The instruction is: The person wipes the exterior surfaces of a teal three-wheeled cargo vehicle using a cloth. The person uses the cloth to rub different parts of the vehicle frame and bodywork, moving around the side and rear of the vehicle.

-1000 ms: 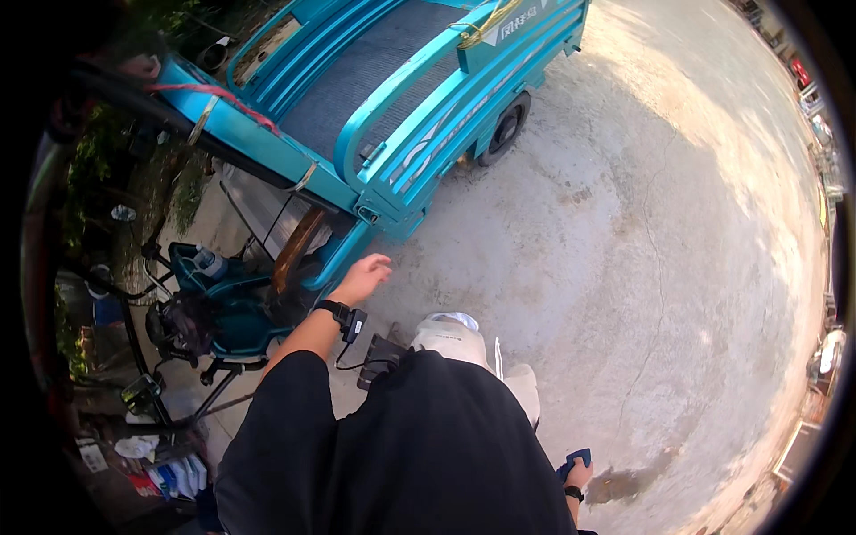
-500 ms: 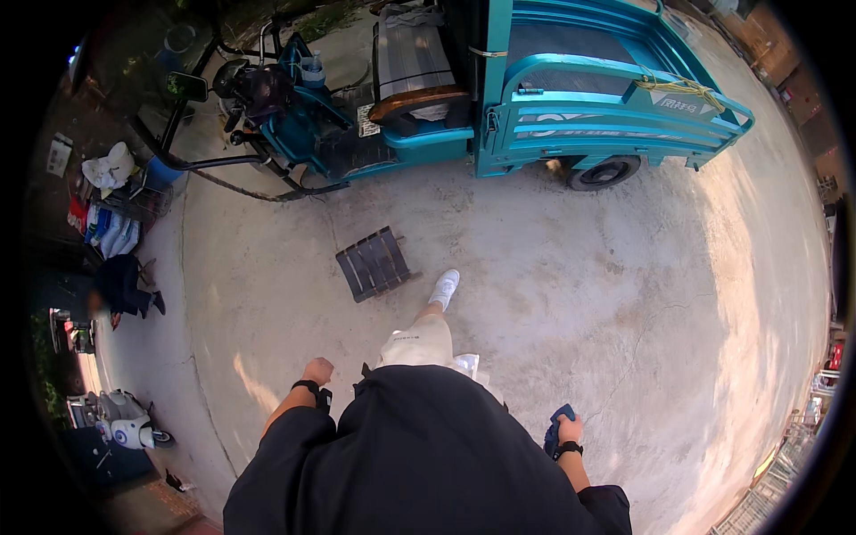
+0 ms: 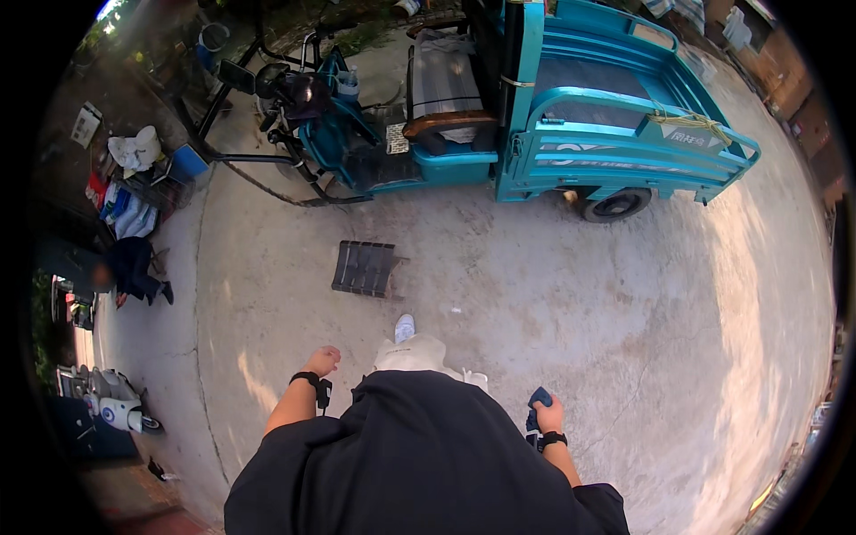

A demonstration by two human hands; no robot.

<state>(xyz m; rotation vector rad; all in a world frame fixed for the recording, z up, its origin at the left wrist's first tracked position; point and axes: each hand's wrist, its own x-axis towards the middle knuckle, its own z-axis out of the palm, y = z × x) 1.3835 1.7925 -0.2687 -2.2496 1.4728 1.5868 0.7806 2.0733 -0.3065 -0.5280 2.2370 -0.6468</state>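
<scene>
My right hand (image 3: 551,414) is closed round a bunched dark blue cloth (image 3: 540,398), at my right side above the concrete. Out to my left, my left hand (image 3: 322,359) hangs with its fingers curled in and nothing seen in them. Black bands circle both wrists, each with a small dark device. Ahead of my left hand, apart from it, a low stool with a dark slatted top (image 3: 364,267) stands on the ground. One white shoe (image 3: 405,327) of mine shows just behind the stool.
A teal cargo tricycle (image 3: 455,168) stands across the far side, its bed (image 3: 615,143) to the right. At the left are a seated person in dark clothes (image 3: 135,267), piled bags (image 3: 134,214) and a white scooter (image 3: 120,412). Concrete ground (image 3: 535,285) lies between.
The stool and tricycle sit lower and turned in the picture as my view shifts. My forward foot has changed. The right hand still grips the cloth; both arms have swung a little.
</scene>
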